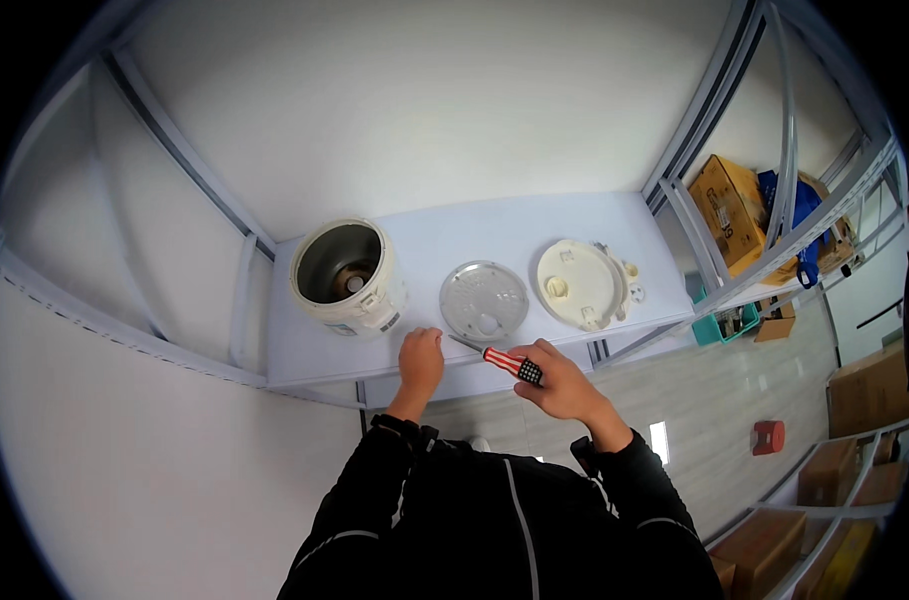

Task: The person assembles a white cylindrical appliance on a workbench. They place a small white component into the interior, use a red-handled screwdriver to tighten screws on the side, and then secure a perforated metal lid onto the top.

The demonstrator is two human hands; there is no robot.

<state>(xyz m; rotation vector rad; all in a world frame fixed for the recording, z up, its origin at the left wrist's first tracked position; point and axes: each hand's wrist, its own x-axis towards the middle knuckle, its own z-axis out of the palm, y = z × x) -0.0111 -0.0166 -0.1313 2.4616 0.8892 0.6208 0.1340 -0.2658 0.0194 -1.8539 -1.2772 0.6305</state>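
Observation:
My right hand point(564, 388) is wrapped round a screwdriver point(502, 361) with a red-and-white striped handle and a dark spotted end. Its thin metal shaft points up and left, toward my left hand point(421, 360). That hand is closed at the table's front edge, and anything inside it is hidden. Beyond the screwdriver tip lies a round, shiny metal plate point(484, 295). To the left stands a white rice cooker body point(374, 300), uncovered, its dark inside showing. A round cream plastic lid part point(586, 282) rests on the right.
The pale table point(454, 228) backs onto a white wall, between grey metal frames point(694, 90). Cardboard boxes point(726, 215) and a blue bag sit on a rack at right. A teal crate point(714, 328) and a red stool point(768, 437) stand on the floor.

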